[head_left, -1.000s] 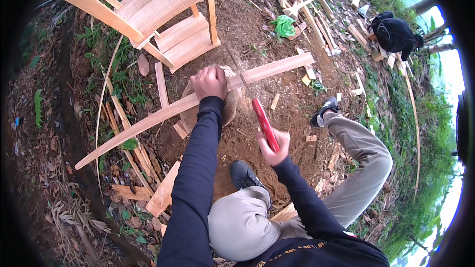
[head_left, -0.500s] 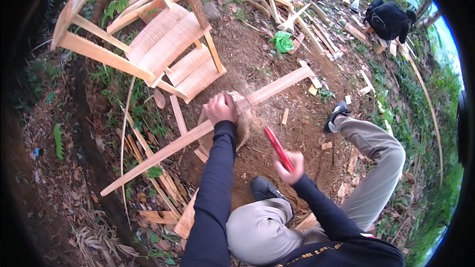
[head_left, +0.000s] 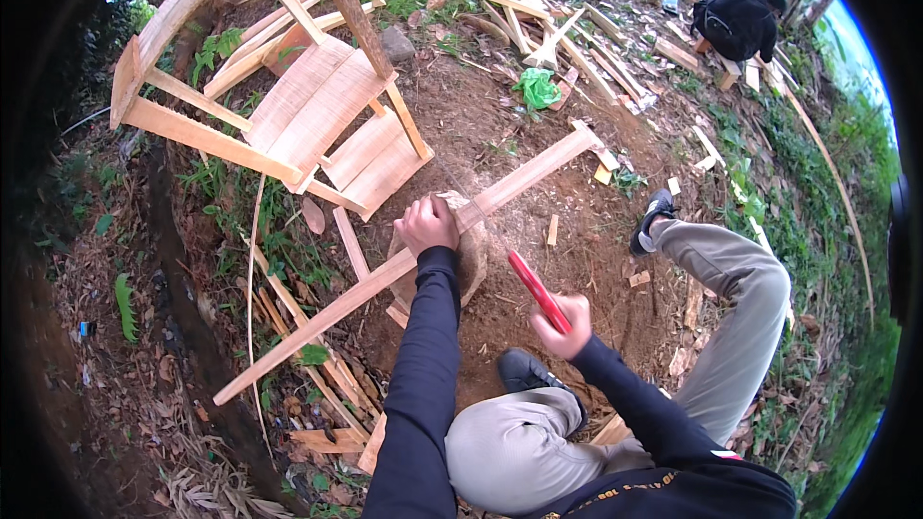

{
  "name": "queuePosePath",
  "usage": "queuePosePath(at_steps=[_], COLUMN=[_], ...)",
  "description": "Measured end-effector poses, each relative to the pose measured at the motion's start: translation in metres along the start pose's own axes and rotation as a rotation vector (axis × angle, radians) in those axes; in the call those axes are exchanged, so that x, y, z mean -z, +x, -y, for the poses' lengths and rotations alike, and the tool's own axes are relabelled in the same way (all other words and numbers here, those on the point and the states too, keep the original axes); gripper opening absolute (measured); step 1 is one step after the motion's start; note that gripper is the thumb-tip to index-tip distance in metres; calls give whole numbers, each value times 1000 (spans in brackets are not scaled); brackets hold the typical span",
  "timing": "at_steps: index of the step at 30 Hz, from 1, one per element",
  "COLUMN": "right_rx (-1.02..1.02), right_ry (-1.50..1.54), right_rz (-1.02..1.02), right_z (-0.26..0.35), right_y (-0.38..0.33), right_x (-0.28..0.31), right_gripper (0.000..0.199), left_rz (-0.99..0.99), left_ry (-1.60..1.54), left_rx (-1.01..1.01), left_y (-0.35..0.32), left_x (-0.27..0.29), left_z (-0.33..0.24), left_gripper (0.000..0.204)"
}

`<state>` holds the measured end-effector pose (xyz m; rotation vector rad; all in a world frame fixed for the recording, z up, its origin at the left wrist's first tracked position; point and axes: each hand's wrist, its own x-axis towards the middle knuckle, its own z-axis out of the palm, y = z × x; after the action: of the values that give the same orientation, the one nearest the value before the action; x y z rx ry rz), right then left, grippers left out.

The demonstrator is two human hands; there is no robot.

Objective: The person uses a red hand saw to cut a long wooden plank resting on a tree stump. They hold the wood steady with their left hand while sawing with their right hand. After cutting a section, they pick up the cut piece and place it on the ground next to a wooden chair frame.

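One wooden plank [head_left: 385,279] lies across the top of a stump [head_left: 471,266], both ends jutting past its edges. The left hand [head_left: 428,223] has its fingers curled over the plank; the right hand [head_left: 565,329] clamps a saw [head_left: 535,285] by its red handle, as a second ago. More of the slatted wooden frame [head_left: 312,96] now shows. Yellow lettering [head_left: 625,491] crosses the dark top [head_left: 711,492]. One co-worker [head_left: 735,21] crouches farther off.
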<state>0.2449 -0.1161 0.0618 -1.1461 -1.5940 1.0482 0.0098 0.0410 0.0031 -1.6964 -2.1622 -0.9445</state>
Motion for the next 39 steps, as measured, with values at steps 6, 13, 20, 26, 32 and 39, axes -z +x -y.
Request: queuePosePath(at_steps=[6, 13, 20, 26, 32, 39], right_rx=[-57, -73, 0, -42, -101, -56], right_ry=[-89, -27, -187, -118, -38, -105], right_rz=[52, -32, -63, -78, -82, -61], right_z=[11, 2, -7, -7, -4, -4], right_y=[-80, 4, -1, 4, 11, 17], right_x=[36, -20, -7, -18, -16, -12], right_gripper=[6, 7, 8, 8, 9, 9], left_rz=[-10, -35, -457, 22, 7, -586], left_ry=[13, 16, -586, -1008, -1181, -611], left_rx=[-67, 14, 673, 364, 450, 358], left_y=[-2, 1, 45, 105, 137, 115], left_x=[-1, 0, 15, 37, 20, -12], left_z=[-6, -1, 38, 140, 159, 120], left_gripper=[29, 28, 52, 46, 22, 47])
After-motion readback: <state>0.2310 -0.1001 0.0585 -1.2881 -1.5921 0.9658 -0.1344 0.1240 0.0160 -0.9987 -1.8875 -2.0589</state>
